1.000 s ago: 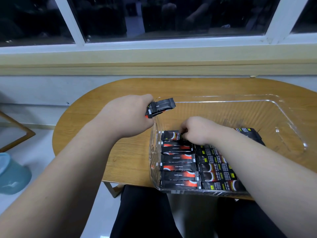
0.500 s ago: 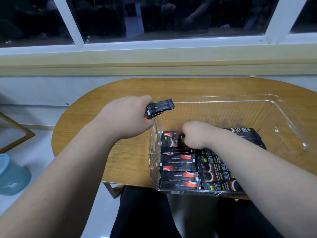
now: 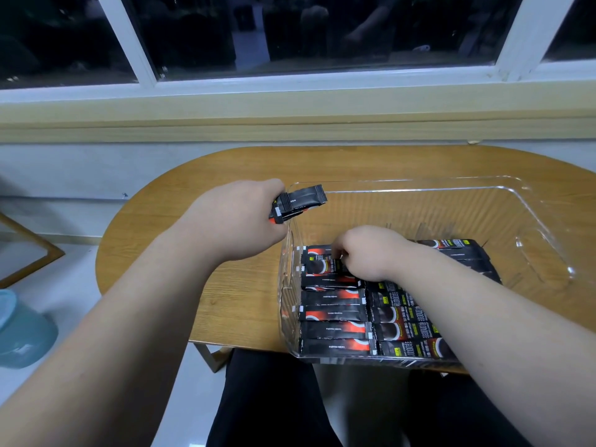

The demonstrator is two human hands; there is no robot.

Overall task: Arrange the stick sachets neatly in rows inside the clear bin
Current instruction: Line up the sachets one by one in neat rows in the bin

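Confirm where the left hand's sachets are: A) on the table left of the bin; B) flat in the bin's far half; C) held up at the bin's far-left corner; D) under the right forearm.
C: the left hand grips a bundle of sachets in the air at the far-left corner of the clear bin.

A wooden oval table [image 3: 225, 295] carries the clear bin [image 3: 403, 195].

A plain indoor room (home or office, hard to tell): a small oval wooden table [image 3: 354, 166] beneath a white-framed window [image 3: 142, 59], dark outside, pale floor [image 3: 64, 285] below.
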